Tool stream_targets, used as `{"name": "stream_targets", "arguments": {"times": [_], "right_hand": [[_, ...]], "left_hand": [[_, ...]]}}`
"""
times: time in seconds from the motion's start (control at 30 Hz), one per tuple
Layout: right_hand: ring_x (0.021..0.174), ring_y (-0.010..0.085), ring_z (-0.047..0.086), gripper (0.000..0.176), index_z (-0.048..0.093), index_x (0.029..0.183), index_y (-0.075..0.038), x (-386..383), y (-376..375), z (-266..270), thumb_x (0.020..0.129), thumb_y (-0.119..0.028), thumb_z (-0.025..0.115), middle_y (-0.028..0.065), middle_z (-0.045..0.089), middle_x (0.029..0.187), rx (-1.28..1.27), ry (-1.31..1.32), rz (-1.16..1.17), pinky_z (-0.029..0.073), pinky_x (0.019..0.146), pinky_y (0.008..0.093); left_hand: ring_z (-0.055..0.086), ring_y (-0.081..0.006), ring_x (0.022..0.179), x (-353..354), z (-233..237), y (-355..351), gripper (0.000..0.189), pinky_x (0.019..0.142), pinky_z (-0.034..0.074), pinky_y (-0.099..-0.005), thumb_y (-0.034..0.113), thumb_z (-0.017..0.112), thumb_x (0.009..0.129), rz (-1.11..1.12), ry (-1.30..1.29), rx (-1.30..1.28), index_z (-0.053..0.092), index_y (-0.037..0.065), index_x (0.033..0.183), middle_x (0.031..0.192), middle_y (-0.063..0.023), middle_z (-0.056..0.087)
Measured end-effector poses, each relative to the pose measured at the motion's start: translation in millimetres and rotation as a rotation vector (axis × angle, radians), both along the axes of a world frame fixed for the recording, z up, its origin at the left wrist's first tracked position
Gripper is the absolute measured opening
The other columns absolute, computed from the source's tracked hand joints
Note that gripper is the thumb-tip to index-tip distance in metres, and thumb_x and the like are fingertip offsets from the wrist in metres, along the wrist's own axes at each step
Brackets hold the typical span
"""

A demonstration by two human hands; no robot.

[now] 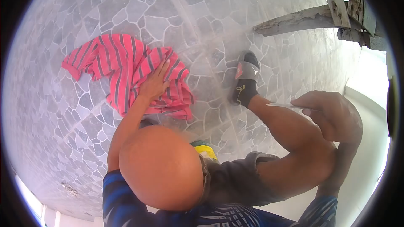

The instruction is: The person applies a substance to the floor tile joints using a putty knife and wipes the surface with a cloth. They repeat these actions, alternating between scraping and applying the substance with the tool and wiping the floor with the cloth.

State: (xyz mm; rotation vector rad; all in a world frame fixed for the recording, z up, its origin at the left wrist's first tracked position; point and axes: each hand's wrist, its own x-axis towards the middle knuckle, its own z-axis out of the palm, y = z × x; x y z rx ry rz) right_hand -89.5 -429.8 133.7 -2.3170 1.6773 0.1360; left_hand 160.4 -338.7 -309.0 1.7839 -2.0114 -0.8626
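Note:
A pink cloth with dark stripes (122,59) lies crumpled on the stone-patterned floor. My left hand (155,85) rests on the cloth's right part, palm down, with its fingers stretched out. Over my bent right leg, my right hand (326,111) pinches a thin, pale, flat object (286,105) between thumb and fingers. The object's tip points left, above my shin. What exactly it is cannot be made out.
A weathered wooden frame (294,20) stands at the upper right. My foot in a dark sock and slide sandal (247,75) is on the floor (210,113) right of the cloth. Something yellow and green (205,149) shows between my legs.

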Motion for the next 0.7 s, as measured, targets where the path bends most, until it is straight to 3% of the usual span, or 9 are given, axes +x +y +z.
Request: {"name": "stream_targets", "arguments": {"times": [0.03,0.07,0.13,0.23,0.33,0.5,0.6,0.7], "right_hand": [[0.080,0.0201,0.062,0.034,0.069,0.094,-0.009,0,-1,-2,0.061,-0.005,0.076,0.0049,0.060,0.087,0.015,0.014,-0.034,0.053,0.073,0.0285],[0.081,0.0195,0.062,0.036,0.069,0.094,-0.010,1,-1,-3,0.059,-0.006,0.077,0.0042,0.059,0.086,0.029,0.028,-0.067,0.053,0.074,0.0282],[0.080,0.0198,0.063,0.033,0.067,0.095,-0.008,12,-11,0,0.063,-0.005,0.074,0.0056,0.061,0.085,-0.017,0.115,0.103,0.053,0.073,0.0288],[0.078,0.0202,0.064,0.029,0.066,0.097,-0.006,19,-23,-3,0.068,-0.003,0.070,0.0073,0.063,0.085,-0.052,0.228,0.316,0.052,0.070,0.0295],[0.078,0.0203,0.065,0.029,0.065,0.097,-0.007,12,-25,-12,0.069,0.001,0.069,0.0073,0.064,0.086,-0.055,0.213,0.375,0.052,0.067,0.0290],[0.080,0.0225,0.067,0.032,0.066,0.098,-0.007,13,-27,-16,0.069,0.006,0.069,0.0080,0.066,0.089,-0.089,0.070,0.398,0.052,0.063,0.0287],[0.078,0.0224,0.067,0.031,0.065,0.096,-0.007,12,-29,-17,0.067,0.004,0.071,0.0078,0.065,0.087,-0.105,0.049,0.329,0.052,0.063,0.0294],[0.077,0.0224,0.066,0.031,0.065,0.095,-0.008,11,-34,-22,0.066,0.001,0.073,0.0075,0.065,0.086,-0.088,0.048,0.288,0.051,0.063,0.0300]], "left_hand": [[0.044,-0.0357,0.133,29,19,32,0.082,0.103,0.044,-0.0455,0.023,0.063,0.085,0.064,-0.074,0.200,0.021,0.010,0.154,0.163,-0.0074,0.015],[0.037,-0.0358,0.138,61,15,71,0.083,0.106,0.041,-0.0447,0.021,0.063,0.084,0.089,-0.093,0.237,0.020,0.008,0.154,0.163,-0.0100,0.014],[0.030,-0.0352,0.143,106,10,130,0.084,0.111,0.035,-0.0437,0.023,0.064,0.083,0.109,-0.252,0.168,0.021,0.006,0.153,0.162,-0.0137,0.015],[0.029,-0.0348,0.143,105,15,133,0.082,0.113,0.031,-0.0440,0.027,0.063,0.083,0.017,-0.511,0.102,0.025,0.005,0.152,0.161,-0.0167,0.018],[0.031,-0.0336,0.141,62,20,70,0.077,0.113,0.028,-0.0445,0.032,0.060,0.085,-0.094,-0.285,0.102,0.032,0.005,0.150,0.158,-0.0157,0.027],[0.027,-0.0324,0.144,-87,-2,-109,0.070,0.117,0.024,-0.0445,0.037,0.056,0.089,-0.250,-0.072,-0.249,0.036,0.004,0.148,0.157,-0.0152,0.029],[0.025,-0.0303,0.146,-129,-20,-145,0.073,0.117,0.024,-0.0470,0.035,0.059,0.088,-0.224,0.041,-0.350,0.033,0.006,0.150,0.159,-0.0129,0.025],[0.026,-0.0287,0.146,-84,-12,-104,0.077,0.115,0.027,-0.0508,0.030,0.062,0.086,-0.244,0.084,-0.187,0.029,0.010,0.152,0.161,-0.0082,0.022]]}}
